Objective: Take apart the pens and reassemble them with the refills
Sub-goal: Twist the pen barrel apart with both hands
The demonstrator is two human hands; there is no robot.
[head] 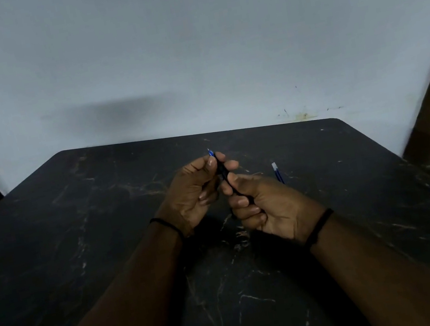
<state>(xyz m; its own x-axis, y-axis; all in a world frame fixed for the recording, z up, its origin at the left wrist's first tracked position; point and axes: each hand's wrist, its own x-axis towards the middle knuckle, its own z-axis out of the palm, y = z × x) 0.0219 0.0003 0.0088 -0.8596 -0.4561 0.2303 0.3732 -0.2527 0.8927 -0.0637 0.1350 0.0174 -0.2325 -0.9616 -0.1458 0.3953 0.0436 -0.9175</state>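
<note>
Hands — two — grip one black pen (224, 174) above the desk (106, 239): left hand (194, 192) pinches its tip end, right hand (261, 206) wraps its body. One blue refill (277, 172) lies just beyond the right hand.

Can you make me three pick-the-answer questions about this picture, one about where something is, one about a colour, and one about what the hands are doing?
1. Where does the loose refill lie?
A. on the table, to the right of the hands
B. on the floor
C. inside a cup

2. What colour is the pen body in the hands?
A. red
B. black
C. yellow

3. What are the two hands doing?
A. lying flat on the table
B. both holding the pen above the table
C. waving in the air

Answers: 1 A, it rests on the dark table past the right hand. 2 B, the barrel looks black. 3 B, the left hand pinches the top end, the right hand grips lower.
</note>
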